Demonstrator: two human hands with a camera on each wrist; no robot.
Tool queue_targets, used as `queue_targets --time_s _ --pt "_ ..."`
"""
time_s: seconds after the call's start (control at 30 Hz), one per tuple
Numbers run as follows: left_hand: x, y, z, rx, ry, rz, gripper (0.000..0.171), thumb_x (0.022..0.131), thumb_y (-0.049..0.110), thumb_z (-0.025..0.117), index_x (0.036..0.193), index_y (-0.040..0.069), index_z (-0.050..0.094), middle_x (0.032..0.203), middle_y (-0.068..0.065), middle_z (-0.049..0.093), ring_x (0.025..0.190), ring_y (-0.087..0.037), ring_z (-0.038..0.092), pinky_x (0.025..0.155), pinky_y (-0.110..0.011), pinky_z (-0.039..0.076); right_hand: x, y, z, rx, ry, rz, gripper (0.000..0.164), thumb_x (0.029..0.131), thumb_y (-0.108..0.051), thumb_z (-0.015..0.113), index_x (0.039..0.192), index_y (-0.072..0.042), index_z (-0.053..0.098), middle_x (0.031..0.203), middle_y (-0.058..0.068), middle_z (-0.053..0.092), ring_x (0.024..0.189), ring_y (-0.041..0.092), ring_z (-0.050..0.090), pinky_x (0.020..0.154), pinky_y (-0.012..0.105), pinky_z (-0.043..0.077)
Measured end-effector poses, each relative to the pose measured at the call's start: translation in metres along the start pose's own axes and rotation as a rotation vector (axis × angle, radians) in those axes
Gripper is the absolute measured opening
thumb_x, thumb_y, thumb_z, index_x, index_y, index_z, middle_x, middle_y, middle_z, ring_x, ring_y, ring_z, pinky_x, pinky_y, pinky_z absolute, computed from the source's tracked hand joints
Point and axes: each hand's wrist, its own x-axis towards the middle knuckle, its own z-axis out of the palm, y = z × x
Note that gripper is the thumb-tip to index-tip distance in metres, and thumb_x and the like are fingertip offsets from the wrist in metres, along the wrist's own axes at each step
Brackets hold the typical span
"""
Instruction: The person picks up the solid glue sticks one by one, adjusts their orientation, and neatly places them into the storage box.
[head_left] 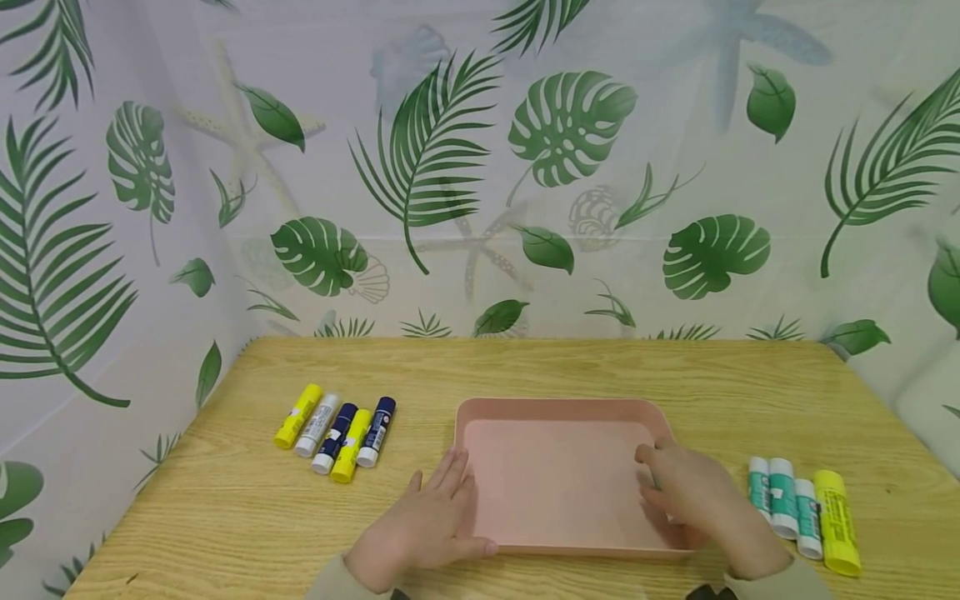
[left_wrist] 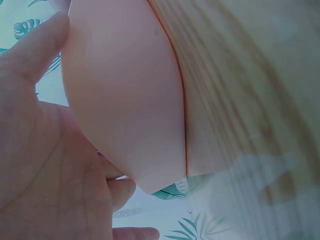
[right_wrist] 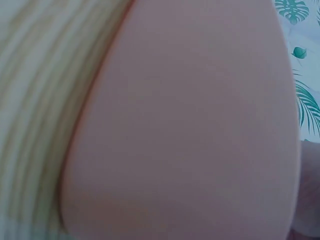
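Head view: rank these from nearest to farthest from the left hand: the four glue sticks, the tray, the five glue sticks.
1. Tray: the left hand touches its left side.
2. Five glue sticks: ahead of the hand, to its left.
3. Four glue sticks: far right, past the tray.

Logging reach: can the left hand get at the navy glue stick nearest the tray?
Probably yes: the left hand touches the left edge of the pink tray, and nothing visible lies between that hand and the navy glue stick.

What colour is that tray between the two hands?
The tray is plain pink; the head view shows it best.
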Motion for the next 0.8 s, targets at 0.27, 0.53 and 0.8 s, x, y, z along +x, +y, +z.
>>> queue_targets --time_s 0.27,0.53,0.8 --pt "0.001 -0.001 0.001 0.015 0.001 0.005 0.091 0.077 0.069 0.037 0.137 0.0 0.028 0.146 -0.016 0.007 0.133 -0.027 0.001 0.096 -0.057 0.02 -0.004 -0.001 -0.009 0.016 0.043 -0.009 0.029 0.078 -0.018 0.066 0.103 -0.004 0.058 0.088 0.006 0.057 0.058 0.009 0.05 0.045 0.027 0.04" --pt "0.002 0.0 0.001 0.026 -0.001 0.006 0.091 0.077 0.069 0.036 0.137 0.001 0.029 0.145 -0.016 0.008 0.132 -0.027 0.002 0.096 -0.057 0.021 -0.01 0.008 -0.014 0.023 0.074 -0.001 0.034 0.078 -0.02 0.067 0.106 -0.004 0.057 0.096 0.008 0.058 0.063 0.012 0.054 0.049 0.029 0.042" --pt "0.001 0.0 0.001 0.023 0.007 0.006 0.093 0.076 0.071 0.035 0.136 0.0 0.03 0.145 -0.016 0.008 0.132 -0.028 0.002 0.095 -0.057 0.021 -0.013 0.02 -0.022 0.04 0.066 0.029 0.033 0.079 -0.021 0.066 0.106 -0.004 0.058 0.094 0.008 0.057 0.072 0.02 0.057 0.052 0.035 0.045"
